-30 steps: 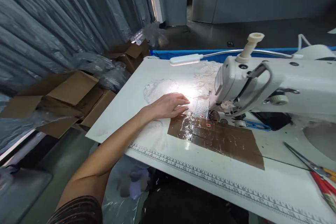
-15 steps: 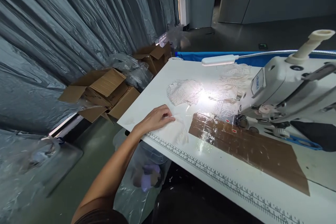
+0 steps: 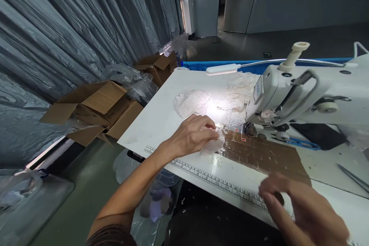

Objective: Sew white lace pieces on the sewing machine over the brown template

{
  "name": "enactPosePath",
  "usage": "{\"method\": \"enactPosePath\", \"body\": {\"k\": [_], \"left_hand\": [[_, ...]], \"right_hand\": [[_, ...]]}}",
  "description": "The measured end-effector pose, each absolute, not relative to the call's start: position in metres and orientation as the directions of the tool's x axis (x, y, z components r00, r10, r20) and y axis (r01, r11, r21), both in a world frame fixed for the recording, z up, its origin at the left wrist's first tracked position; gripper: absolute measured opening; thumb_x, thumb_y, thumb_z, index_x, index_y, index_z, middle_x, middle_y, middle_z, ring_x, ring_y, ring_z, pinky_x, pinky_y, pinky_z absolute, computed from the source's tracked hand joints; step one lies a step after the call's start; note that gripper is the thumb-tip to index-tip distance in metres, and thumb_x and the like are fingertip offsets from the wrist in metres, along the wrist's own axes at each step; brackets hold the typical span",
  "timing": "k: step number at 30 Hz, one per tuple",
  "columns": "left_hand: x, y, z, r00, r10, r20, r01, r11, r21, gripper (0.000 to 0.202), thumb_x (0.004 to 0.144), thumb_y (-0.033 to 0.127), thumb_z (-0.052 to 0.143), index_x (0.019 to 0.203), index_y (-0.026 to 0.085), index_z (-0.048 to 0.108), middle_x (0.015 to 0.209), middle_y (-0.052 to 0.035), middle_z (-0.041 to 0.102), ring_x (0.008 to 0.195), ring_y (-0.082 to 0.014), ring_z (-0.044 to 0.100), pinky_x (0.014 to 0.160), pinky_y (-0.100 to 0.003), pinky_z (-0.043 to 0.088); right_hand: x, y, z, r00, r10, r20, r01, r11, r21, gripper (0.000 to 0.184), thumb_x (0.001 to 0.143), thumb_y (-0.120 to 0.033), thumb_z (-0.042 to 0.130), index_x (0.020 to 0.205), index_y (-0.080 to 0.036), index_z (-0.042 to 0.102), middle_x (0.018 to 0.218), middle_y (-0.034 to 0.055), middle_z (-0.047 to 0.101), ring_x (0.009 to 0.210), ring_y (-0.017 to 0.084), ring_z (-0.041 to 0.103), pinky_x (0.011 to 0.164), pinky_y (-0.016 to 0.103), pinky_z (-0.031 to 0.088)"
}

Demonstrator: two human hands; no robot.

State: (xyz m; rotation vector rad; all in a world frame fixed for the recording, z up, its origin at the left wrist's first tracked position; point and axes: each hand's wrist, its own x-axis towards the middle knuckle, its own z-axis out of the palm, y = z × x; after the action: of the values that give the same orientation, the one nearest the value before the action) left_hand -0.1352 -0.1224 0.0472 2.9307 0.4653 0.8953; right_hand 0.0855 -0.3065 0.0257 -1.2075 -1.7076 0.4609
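Observation:
My left hand [image 3: 194, 136] reaches over the white table and pinches a small white piece of fabric [image 3: 215, 147] between thumb and fingers. The fabric overlaps the left end of a brown, tape-covered board [image 3: 259, 157]. At the lower right is my right hand [image 3: 308, 209], blurred by motion, its thumb and forefinger curved with a gap between them; no thing shows in it. The sewing machine [image 3: 276, 92] stands behind the board, its needle area near the board's back edge. White lacy pieces [image 3: 193, 102] lie beyond my left hand under a bright light.
A printed ruler [image 3: 219, 182] runs along the table's front edge. Blue-handled scissors [image 3: 305, 144] lie beside the machine and tweezers [image 3: 353, 177] at the right. A lamp [image 3: 221, 69] hangs above the lacy pieces. Open cardboard boxes [image 3: 100, 103] stand left of the table.
My left hand has moved right with the white fabric, lifting it from the table toward the brown board. My right hand has come into view at the lower right. The view has shifted right.

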Motion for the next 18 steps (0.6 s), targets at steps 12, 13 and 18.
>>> {"method": "enactPosePath", "body": {"k": [12,13,18], "left_hand": [[-0.105,-0.180,0.074,0.839,0.266,0.475,-0.016,-0.859,0.511,0.010,0.098,0.017,0.045,0.095,0.013,0.054,0.079,-0.0039,0.064,0.073,-0.0114,0.060,0.067,-0.024,0.052],[-0.105,-0.182,0.077,0.859,0.256,0.443,-0.048,-0.822,0.567,0.009,0.097,0.017,0.048,0.097,0.013,0.055,0.082,-0.0048,0.065,0.076,-0.0115,0.061,0.068,-0.023,0.052],[-0.118,-0.180,0.082,0.906,0.293,0.304,-0.041,-0.656,0.753,0.013,0.092,0.022,0.060,0.103,0.015,0.061,0.087,-0.0060,0.065,0.080,-0.0129,0.061,0.072,-0.025,0.052]], "right_hand": [[0.096,-0.281,0.025,-0.206,0.954,0.218,0.257,0.268,-0.929,0.058,0.090,-0.043,0.055,0.144,-0.031,0.037,0.147,0.0077,0.039,0.137,0.030,0.034,0.111,0.046,0.034],[0.095,-0.282,0.025,-0.261,0.949,0.179,0.194,0.233,-0.953,0.061,0.089,-0.044,0.056,0.145,-0.031,0.037,0.146,0.0087,0.040,0.136,0.031,0.035,0.110,0.047,0.034],[0.091,-0.285,0.022,-0.460,0.888,-0.021,-0.017,-0.033,-0.999,0.053,0.086,-0.040,0.064,0.135,-0.026,0.049,0.121,0.0108,0.059,0.115,0.027,0.056,0.097,0.040,0.047]]}}
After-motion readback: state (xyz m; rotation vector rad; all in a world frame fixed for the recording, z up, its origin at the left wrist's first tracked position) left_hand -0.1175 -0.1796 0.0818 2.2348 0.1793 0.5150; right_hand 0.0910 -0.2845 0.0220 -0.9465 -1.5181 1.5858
